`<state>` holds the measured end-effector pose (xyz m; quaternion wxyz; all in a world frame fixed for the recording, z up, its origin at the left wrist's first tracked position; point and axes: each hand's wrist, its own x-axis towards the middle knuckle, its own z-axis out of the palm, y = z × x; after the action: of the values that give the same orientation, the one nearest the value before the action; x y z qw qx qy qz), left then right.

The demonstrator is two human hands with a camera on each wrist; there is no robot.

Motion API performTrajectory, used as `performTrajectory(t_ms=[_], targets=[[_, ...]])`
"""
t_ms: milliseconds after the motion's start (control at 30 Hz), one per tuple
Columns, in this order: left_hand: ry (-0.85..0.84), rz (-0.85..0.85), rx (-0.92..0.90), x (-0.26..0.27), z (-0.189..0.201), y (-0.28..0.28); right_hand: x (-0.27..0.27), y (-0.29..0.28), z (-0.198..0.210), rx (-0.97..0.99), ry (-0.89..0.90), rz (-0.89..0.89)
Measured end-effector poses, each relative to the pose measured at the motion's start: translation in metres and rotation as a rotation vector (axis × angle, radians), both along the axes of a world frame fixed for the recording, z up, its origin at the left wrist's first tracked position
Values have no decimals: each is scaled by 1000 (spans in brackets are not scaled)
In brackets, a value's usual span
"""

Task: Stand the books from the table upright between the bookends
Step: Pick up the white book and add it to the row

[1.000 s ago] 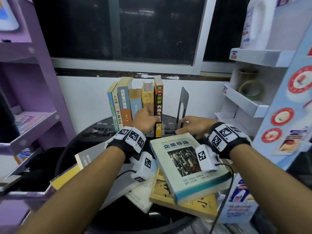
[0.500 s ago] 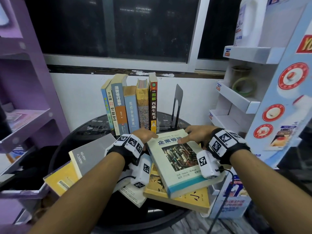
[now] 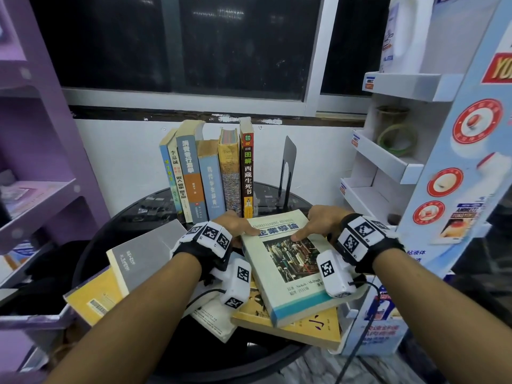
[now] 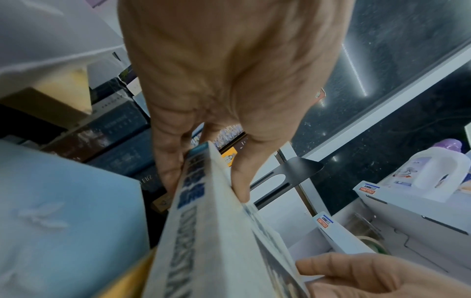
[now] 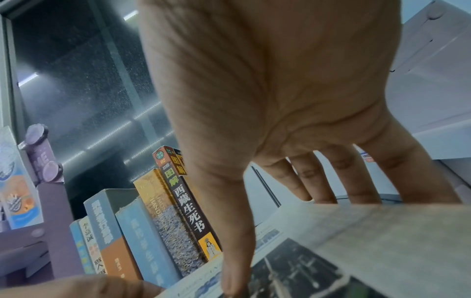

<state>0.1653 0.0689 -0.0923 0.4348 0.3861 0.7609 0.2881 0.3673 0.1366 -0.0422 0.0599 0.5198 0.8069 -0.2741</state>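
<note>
Several books [image 3: 210, 173] [image 5: 165, 221] stand upright at the back of the round black table [image 3: 116, 225]. A dark metal bookend [image 3: 288, 162] [image 4: 298, 167] stands a gap to their right. A pale green book [image 3: 288, 261] [image 4: 203, 231] [image 5: 331, 252] lies on top of a loose pile. My left hand [image 3: 238, 225] [image 4: 206, 181] grips its far left corner, thumb on the cover and fingers under the spine. My right hand [image 3: 318, 220] [image 5: 280, 221] holds its far right edge, thumb on the cover and fingers over the edge.
Under the green book lie a yellow book [image 3: 304, 325] and a white one [image 3: 213, 317]; a grey book [image 3: 144, 253] and another yellow book [image 3: 94, 297] lie to the left. A purple shelf [image 3: 41, 162] stands left, a white display rack [image 3: 388, 162] right.
Both hands drew back from the upright row and the bookend's base to the pale green book and took hold of its far end.
</note>
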Motion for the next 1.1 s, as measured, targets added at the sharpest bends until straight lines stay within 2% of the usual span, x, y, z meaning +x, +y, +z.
performTrajectory(t_ms=[67,133,367,533,667,900,1000,1100], targets=[[91,12,25,3,6,-2,0,3,-1,33,0,-23],[78,51,72,4,9,-3,0,4,0,65,-5,-27],[-158,168,168,6,15,-4,7,2,6,60,97,-71],[-397,213,290,14,27,-7,11,2,13,26,180,-108],[-484,197,426,19,43,-10,14,5,19,29,282,-125],[-533,122,655,22,79,-21,20,-3,42,30,542,-92],[-537,93,746,22,88,-26,21,-7,48,92,632,-58],[-540,86,823,20,89,-30,16,-9,52,166,687,-101]])
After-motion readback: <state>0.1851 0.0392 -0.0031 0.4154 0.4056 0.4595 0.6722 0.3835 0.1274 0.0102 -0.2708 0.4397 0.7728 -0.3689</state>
